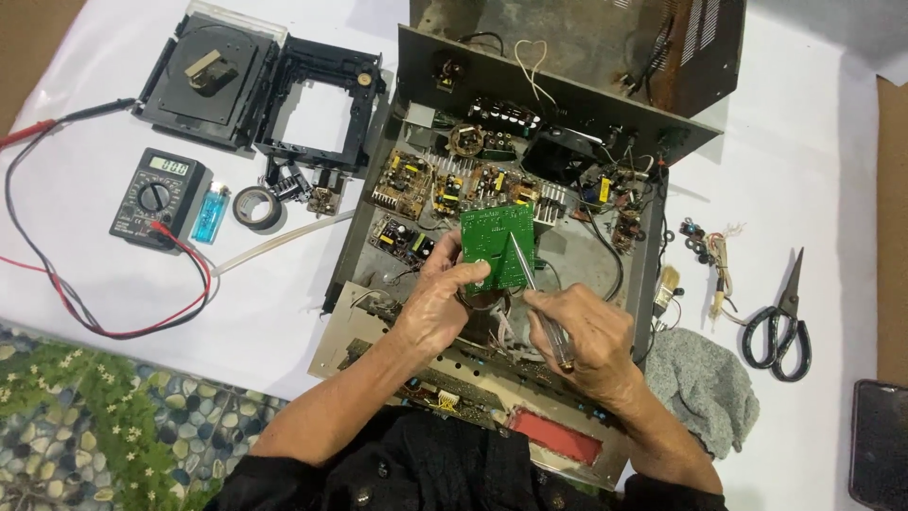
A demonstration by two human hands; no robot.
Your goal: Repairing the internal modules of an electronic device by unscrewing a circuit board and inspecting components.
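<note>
Holding a small green circuit board (pixel 498 246) by its lower left corner, the left hand (pixel 443 305) is keeping it tilted up over the open metal chassis (pixel 355 237) of an electronic device. The grip of this hand is pressed on the board, with the thumb on its face and the fingers behind it. The right hand (pixel 577 333) is pinching a thin metal screwdriver (pixel 534 293) like a pen, and the tip is touching the green board near its middle. Both hands are working above the front part of the chassis, close to each other.

Inside the chassis several brown boards with small parts are sitting, and a black fan (pixel 558 151) is lying near the back wall. The chassis is standing on a bench covered with a white sheet (pixel 113 284).

To the left, a black multimeter (pixel 156 197) is lying with its red and black leads (pixel 113 322) curling over the sheet. Just beside it are a blue lighter (pixel 210 212) and a roll of black tape (pixel 257 207). Above them a black plastic disc tray mechanism (pixel 255 85) is lying. To the right of the chassis, black scissors (pixel 780 326) are lying, with a grey cloth (pixel 705 388) and a small brush (pixel 668 286) near them. A dark flat device (pixel 880 454) is showing at the lower right edge.
</note>
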